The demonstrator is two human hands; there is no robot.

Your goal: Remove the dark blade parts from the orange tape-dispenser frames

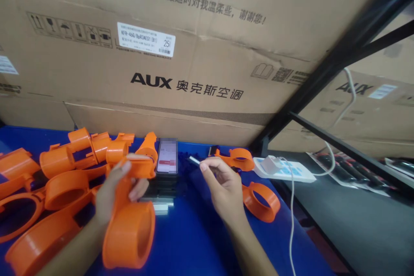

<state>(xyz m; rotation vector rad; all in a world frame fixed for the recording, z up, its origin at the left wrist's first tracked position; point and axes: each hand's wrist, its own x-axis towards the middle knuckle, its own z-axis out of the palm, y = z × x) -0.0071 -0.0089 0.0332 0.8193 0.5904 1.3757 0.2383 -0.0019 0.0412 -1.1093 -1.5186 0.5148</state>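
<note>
My left hand is wrapped around the handle of an orange plastic tape dispenser, whose wide ring hangs toward me. Between the thumb and fingertips of my right hand, a small toothed metal blade is pinched, pointing up and left. Just beyond the blade lies a dark pile of small parts, too blurred to make out. Between my hands, a phone with a lit screen rests against the back, and black and silver flat strips lie in front of it.
Several more orange tape dispensers are heaped on the left of the blue table. Other orange pieces lie at the right, near a white power strip with cables. Large cardboard boxes and a black metal frame stand behind.
</note>
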